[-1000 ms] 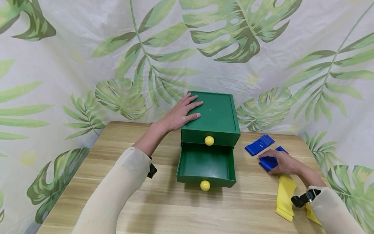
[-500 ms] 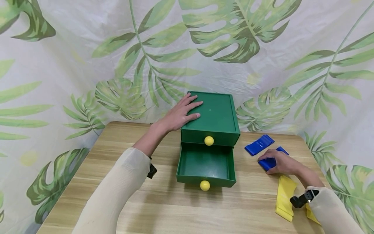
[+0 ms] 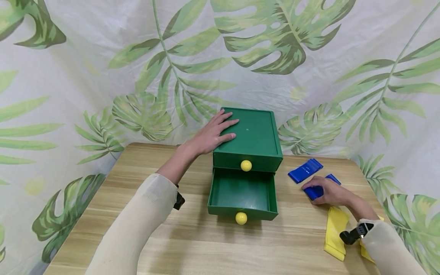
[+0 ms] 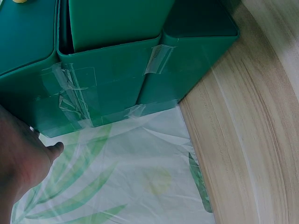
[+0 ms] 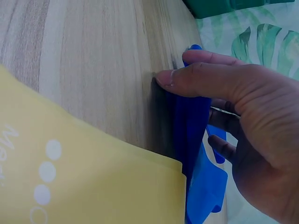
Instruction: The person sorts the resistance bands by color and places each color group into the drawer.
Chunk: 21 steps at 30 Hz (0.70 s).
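On top of the green drawer unit (image 3: 256, 133) my left hand (image 3: 207, 138) rests with its fingers spread. The left wrist view shows that hand (image 4: 21, 161) beside the unit's taped side. My right hand (image 3: 332, 191) pinches a folded blue resistance band (image 3: 313, 192) at the right of the table, thumb near and fingers beyond it. Seen from the right wrist, the blue band (image 5: 189, 126) stands between thumb and fingers, close to the wood. Another folded blue band (image 3: 306, 170) lies just behind. The unit's lower drawer (image 3: 242, 191) is pulled out, with nothing in it.
A folded yellow band (image 3: 335, 233) lies in front of my right hand, and a second yellow band (image 3: 366, 253) is partly hidden under the right forearm. Yellow knobs mark both drawers, the upper knob (image 3: 246, 165) on a closed drawer. A leaf-print cloth hangs behind the table.
My right hand has shifted very slightly left with the blue band's near end between its fingers. The left hand and the drawer unit have stayed where they were.
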{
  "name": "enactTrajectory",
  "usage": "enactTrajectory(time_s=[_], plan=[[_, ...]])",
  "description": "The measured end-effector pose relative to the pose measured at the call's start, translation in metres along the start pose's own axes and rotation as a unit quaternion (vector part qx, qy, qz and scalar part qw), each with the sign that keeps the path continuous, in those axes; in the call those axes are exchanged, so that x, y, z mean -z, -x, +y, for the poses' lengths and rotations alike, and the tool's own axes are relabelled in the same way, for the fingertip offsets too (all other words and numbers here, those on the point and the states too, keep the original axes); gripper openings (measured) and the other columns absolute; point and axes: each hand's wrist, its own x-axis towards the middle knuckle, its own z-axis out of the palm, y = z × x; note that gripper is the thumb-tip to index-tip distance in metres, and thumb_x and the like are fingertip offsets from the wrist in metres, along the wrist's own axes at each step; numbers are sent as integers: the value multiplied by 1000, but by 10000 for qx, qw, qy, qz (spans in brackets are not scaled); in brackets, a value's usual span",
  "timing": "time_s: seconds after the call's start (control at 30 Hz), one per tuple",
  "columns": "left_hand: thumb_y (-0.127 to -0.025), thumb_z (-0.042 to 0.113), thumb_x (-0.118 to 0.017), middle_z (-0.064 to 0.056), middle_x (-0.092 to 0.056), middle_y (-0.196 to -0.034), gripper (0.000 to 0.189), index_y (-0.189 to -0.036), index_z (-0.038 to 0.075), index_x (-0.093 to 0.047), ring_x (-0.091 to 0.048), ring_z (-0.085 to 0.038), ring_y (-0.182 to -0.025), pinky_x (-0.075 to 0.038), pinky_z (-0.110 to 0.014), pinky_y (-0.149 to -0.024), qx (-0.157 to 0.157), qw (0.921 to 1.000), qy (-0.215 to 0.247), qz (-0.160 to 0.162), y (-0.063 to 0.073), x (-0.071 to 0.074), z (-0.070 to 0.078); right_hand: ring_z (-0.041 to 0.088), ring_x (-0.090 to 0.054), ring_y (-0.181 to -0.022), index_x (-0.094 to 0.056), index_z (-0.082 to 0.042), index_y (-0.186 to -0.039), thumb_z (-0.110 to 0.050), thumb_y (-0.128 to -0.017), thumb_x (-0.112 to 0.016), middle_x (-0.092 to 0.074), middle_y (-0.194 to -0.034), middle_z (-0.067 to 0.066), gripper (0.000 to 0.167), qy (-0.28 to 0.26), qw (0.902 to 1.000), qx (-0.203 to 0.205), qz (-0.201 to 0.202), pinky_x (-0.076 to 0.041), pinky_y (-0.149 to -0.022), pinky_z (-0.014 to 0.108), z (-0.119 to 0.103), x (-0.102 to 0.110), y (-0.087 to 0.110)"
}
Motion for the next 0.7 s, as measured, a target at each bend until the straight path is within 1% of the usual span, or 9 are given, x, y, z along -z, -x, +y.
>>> enactTrajectory(time_s=[0.07, 0.13, 0.37, 0.5, 0.6, 0.7], plan=[[-111, 44, -53, -10, -17, -177, 63, -167, 18, -38, 4, -27, -165, -7, -53, -131, 1, 10000, 5, 4, 0, 0, 0, 24, -62, -105, -78, -15, -123, -16, -81, -94, -69, -118, 6, 45, -73, 10000, 37, 24, -52, -87, 37, 0, 0, 0], [-111, 44, -53, -10, -17, -177, 63, -167, 18, -38, 4, -27, -165, -7, -54, -131, 4, 10000, 15, 3, 0, 0, 0, 24, -63, -105, -79, -15, -120, -17, -81, -94, -69, -117, 7, 42, -122, 9999, 57, 55, -52, -86, 35, -1, 1, 0], [-111, 44, -52, -9, -16, -177, 63, -167, 19, -37, 5, -26, -165, -7, -53, -132, 20, 10000, 8, -12, 0, 0, 0, 26, -66, -105, -79, -16, -118, -22, -81, -94, -72, -117, 6, 40, -106, 9997, -174, 145, -55, -85, 37, -1, 1, 0], [-111, 44, -53, -9, -16, -177, 63, -167, 19, -38, 5, -26, -165, -7, -53, -132, -9, 10000, 5, 10, 0, 0, 0, 19, -66, -103, -80, -16, -115, -18, -83, -93, -74, -115, 3, 35, -247, 9987, -332, 300, -55, -83, 30, -1, 2, 1], [-111, 44, -54, -10, -17, -177, 63, -167, 19, -38, 4, -27, -165, -7, -53, -132, -24, 10000, 16, 22, 0, 0, 0, 12, -64, -101, -80, -15, -114, -15, -84, -92, -75, -113, 1, 33, -402, 9972, -363, 522, -54, -83, 26, -1, 3, 2], [-111, 44, -54, -10, -17, -177, 63, -166, 18, -38, 4, -27, -165, -7, -53, -131, -16, 10000, 27, 15, 0, 0, 0, 8, -63, -99, -80, -15, -114, -15, -84, -91, -76, -113, 1, 32, -443, 9956, -303, 770, -53, -84, 26, -2, 5, 4]])
